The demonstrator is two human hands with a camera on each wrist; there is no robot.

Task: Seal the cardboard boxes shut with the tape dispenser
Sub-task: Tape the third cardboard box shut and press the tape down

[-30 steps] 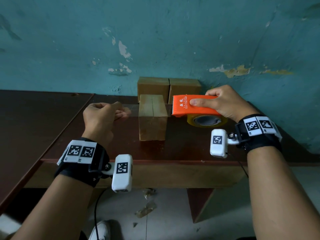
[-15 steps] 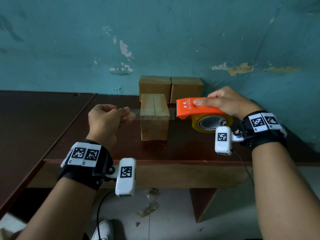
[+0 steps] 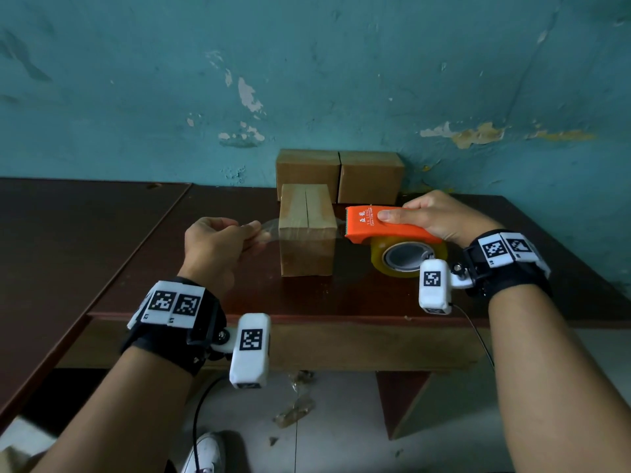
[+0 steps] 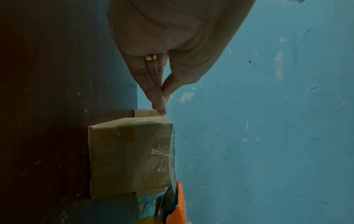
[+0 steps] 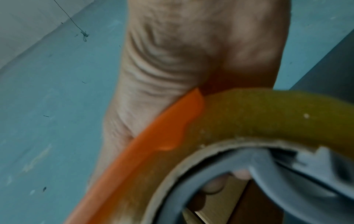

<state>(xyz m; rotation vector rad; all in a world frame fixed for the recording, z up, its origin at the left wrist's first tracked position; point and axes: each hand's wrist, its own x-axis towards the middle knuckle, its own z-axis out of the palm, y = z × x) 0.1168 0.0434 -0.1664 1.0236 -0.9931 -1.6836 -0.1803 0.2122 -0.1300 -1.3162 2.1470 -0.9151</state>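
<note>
— How far along?

— Judging by this, mid-strip: clear tape spans the front box, seam untaped; left hand pinches its end at nine o'clock.

— And the dispenser?

— One tape dispenser, right hand clamped round it, at three o'clock. Three boxes; two wait at twelve on the counter.

Tape stretched over a cardboard box

Orange tape dispenser at its 3 o'clock; clear tape spans its slit top; two boxes at 12 o'clock.
</note>
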